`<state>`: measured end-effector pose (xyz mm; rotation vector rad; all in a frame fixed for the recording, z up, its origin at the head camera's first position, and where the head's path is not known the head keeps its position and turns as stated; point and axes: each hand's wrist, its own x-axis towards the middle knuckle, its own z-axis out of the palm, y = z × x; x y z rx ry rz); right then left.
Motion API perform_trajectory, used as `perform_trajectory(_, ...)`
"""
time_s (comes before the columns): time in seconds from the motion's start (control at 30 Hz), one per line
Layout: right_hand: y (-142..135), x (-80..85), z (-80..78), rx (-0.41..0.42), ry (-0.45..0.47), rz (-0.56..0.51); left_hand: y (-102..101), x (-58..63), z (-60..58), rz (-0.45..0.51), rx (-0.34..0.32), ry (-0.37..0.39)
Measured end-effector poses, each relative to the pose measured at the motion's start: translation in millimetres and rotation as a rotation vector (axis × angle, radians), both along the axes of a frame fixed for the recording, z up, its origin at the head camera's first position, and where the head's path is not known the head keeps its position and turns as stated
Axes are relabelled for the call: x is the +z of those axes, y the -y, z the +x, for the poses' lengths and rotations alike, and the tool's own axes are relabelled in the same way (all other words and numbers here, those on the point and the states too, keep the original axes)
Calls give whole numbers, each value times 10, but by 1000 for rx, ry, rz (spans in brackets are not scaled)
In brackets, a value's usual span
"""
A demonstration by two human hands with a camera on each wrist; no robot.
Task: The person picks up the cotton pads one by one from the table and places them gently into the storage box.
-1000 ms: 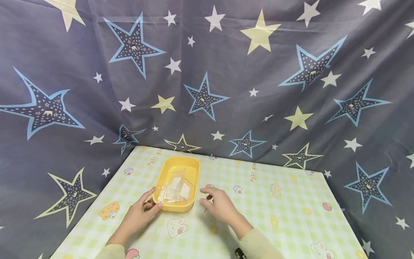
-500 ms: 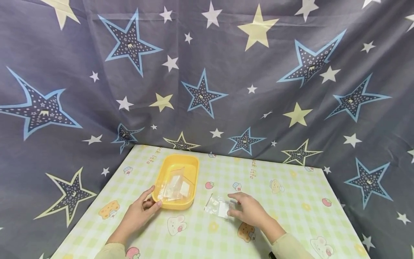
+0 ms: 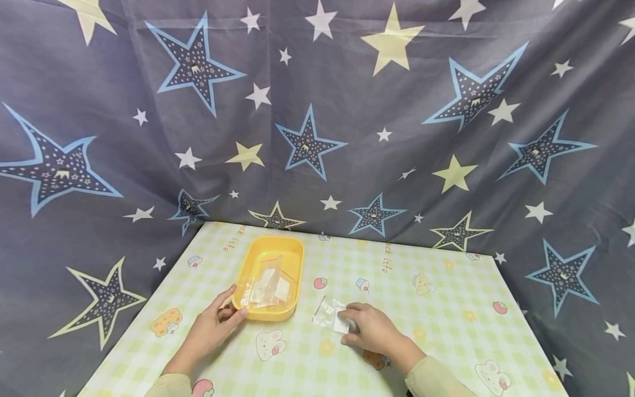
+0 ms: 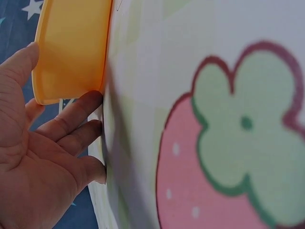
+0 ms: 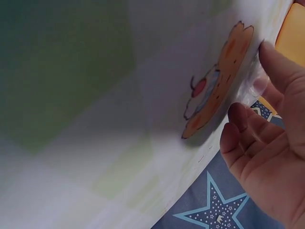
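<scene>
My left hand [image 3: 214,325] grips the near left corner of a yellow plastic tray [image 3: 272,316], thumb and a finger on its outer walls. In the left wrist view, other fingers lie by the bottom edge of the tray [image 4: 71,52]. Inside are clear plastic bags [image 3: 268,286] with white pieces in them. Right of the tray, a small clear zip bag [image 3: 324,313] with a red seal line and a white piece lies on the table. My right hand [image 3: 374,330] reaches over its right end, thumb and fingers apart. The right wrist view shows fingertips close to the bag [image 5: 250,90].
The table [image 3: 431,314] wears a green and white checked cloth printed with cartoon figures. A dark curtain with stars [image 3: 317,66] hangs behind and along both sides of it.
My right hand moved right from beside the tray, uncovering the zip bag, then came slightly back left over its right end. My left hand stays at the tray corner.
</scene>
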<state>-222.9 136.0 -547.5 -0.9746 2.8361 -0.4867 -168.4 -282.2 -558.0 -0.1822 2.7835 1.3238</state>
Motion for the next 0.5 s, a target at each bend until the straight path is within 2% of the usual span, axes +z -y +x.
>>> perform_trajectory(0.27,57,-26,-1,21,-120,9,19,-21,-8,1,10,-8)
perform_trajectory(0.5,41,-22,-21,-12,-193,-58,-3,-28,-1,12,12,-13)
